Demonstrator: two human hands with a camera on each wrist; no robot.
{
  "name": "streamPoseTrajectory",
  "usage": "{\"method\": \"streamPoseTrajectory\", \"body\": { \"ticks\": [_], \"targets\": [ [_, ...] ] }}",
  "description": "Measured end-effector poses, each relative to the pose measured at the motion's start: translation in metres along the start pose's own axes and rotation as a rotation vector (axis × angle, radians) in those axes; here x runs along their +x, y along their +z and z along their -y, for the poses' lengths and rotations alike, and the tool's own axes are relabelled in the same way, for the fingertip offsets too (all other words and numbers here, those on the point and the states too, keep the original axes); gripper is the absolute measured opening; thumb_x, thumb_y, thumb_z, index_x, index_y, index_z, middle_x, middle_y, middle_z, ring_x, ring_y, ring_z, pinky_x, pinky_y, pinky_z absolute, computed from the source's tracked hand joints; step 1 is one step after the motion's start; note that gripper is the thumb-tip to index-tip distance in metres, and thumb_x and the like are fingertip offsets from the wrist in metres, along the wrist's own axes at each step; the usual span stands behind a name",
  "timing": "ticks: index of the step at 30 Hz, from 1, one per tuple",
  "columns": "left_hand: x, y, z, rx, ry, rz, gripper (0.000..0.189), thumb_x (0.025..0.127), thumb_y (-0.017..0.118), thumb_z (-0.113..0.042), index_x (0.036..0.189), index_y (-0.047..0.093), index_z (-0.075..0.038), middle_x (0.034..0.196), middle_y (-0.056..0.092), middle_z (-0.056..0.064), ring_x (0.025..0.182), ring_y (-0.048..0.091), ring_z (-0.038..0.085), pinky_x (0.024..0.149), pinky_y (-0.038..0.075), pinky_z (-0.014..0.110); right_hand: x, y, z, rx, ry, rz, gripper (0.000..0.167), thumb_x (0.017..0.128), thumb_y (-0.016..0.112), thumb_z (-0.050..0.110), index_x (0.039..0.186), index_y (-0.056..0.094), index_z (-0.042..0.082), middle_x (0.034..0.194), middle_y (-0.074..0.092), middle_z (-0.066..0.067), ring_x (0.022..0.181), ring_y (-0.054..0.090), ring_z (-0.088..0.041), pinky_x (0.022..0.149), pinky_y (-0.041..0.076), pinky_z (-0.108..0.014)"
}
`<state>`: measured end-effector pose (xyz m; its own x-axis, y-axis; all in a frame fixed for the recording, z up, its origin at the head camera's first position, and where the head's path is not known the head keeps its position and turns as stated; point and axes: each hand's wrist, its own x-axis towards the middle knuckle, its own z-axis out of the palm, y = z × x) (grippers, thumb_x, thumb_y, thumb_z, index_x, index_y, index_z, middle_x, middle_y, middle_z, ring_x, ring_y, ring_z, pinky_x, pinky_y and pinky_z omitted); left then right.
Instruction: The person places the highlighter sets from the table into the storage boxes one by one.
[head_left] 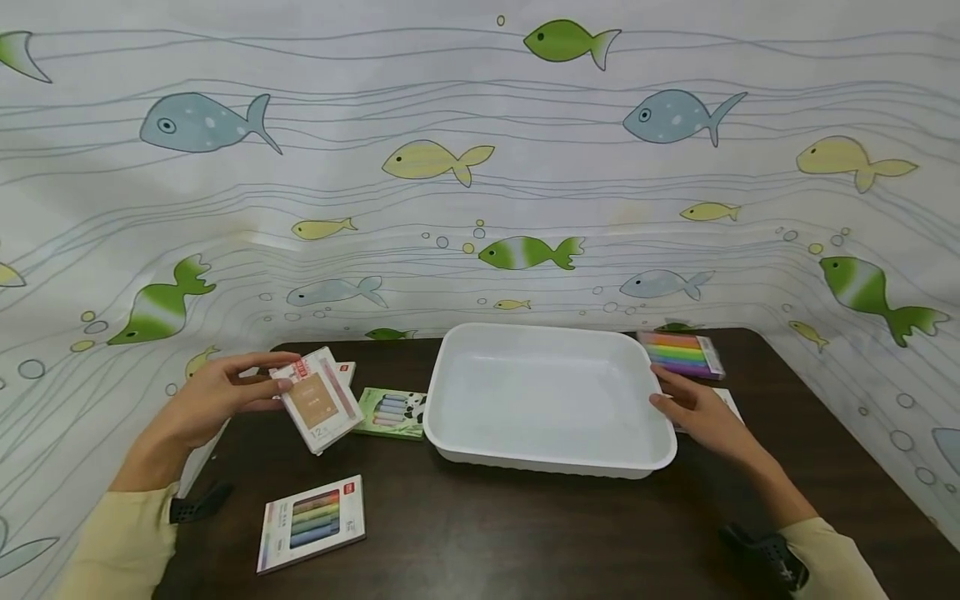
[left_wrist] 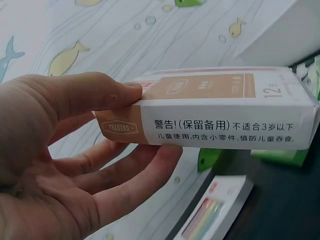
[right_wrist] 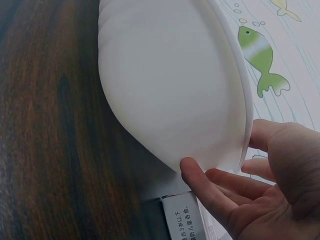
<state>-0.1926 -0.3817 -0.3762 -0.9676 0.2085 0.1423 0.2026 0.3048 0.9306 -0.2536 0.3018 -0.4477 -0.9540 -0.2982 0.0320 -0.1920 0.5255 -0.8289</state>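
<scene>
My left hand [head_left: 206, 400] pinches a white and tan box [head_left: 318, 402] above the left of the table. Its thumb lies on top and its fingers are beneath, as the left wrist view shows. With its fingers at the right rim, my right hand [head_left: 697, 412] grips a white plastic basin [head_left: 551, 463]. In the right wrist view, the basin [right_wrist: 175, 85] is tilted and its side faces the camera. Beneath the left hand's box, another white box [head_left: 347, 372] is partly hidden. A green box with a panda [head_left: 393, 412] lies between that box and the basin.
A white box with a window of coloured sticks [head_left: 311, 523] lies at the front left of the dark table [head_left: 510, 533]. Behind the basin's right side is a rainbow-coloured pack [head_left: 681, 354]. Another white box [head_left: 729, 403] is partly hidden by my right hand. Fish-patterned sheeting [head_left: 420, 108] surrounds the table.
</scene>
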Motion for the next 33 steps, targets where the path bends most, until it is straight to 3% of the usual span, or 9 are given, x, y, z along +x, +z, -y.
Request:
{"method": "streamPoseTrajectory", "body": {
  "ticks": [5, 13, 20, 26, 33],
  "targets": [
    [0.014, 0.012, -0.009, 0.020, -0.025, 0.021, 0.050, 0.096, 0.073, -0.009, 0.140, 0.055, 0.008, 0.124, 0.066, 0.013, 0.100, 0.071, 0.025, 0.081, 0.058, 0.046, 0.002, 0.000, 0.000, -0.007, 0.003, -0.004, 0.071, 0.104, 0.060, 0.040, 0.161, 0.031, 0.009, 0.153, 0.037, -0.030, 0.130, 0.049, -0.050, 0.080, 0.059, -0.043],
    [0.033, 0.022, -0.012, 0.025, 0.002, 0.053, 0.049, 0.096, 0.073, -0.011, 0.140, 0.057, 0.005, 0.127, 0.063, 0.017, 0.100, 0.070, 0.029, 0.080, 0.058, 0.049, 0.002, -0.001, 0.004, 0.035, -0.007, 0.007, 0.070, 0.105, 0.060, 0.038, 0.161, 0.031, 0.009, 0.156, 0.036, -0.028, 0.132, 0.047, -0.049, 0.082, 0.058, -0.044],
    [0.050, 0.041, -0.006, -0.062, -0.017, 0.105, 0.050, 0.096, 0.073, -0.008, 0.140, 0.055, 0.007, 0.129, 0.060, 0.021, 0.101, 0.069, 0.032, 0.084, 0.055, 0.055, 0.001, 0.001, 0.003, 0.034, 0.008, 0.003, 0.070, 0.104, 0.061, 0.038, 0.161, 0.031, 0.008, 0.154, 0.037, -0.030, 0.130, 0.049, -0.049, 0.082, 0.058, -0.044],
    [0.066, 0.059, -0.010, -0.125, -0.089, 0.090, 0.052, 0.100, 0.070, -0.022, 0.143, 0.054, 0.003, 0.131, 0.056, 0.021, 0.103, 0.068, 0.030, 0.088, 0.054, 0.053, 0.002, 0.004, 0.000, 0.023, 0.014, -0.001, 0.071, 0.104, 0.060, 0.040, 0.161, 0.032, 0.009, 0.156, 0.036, -0.027, 0.131, 0.049, -0.049, 0.083, 0.058, -0.044],
    [0.076, 0.065, -0.022, -0.198, -0.060, 0.091, 0.048, 0.103, 0.064, -0.019, 0.145, 0.052, 0.001, 0.130, 0.051, 0.022, 0.106, 0.065, 0.031, 0.088, 0.056, 0.047, 0.002, 0.001, 0.002, 0.013, -0.004, 0.004, 0.071, 0.105, 0.060, 0.039, 0.161, 0.031, 0.007, 0.155, 0.035, -0.029, 0.131, 0.048, -0.050, 0.083, 0.058, -0.045]
  ]
}}
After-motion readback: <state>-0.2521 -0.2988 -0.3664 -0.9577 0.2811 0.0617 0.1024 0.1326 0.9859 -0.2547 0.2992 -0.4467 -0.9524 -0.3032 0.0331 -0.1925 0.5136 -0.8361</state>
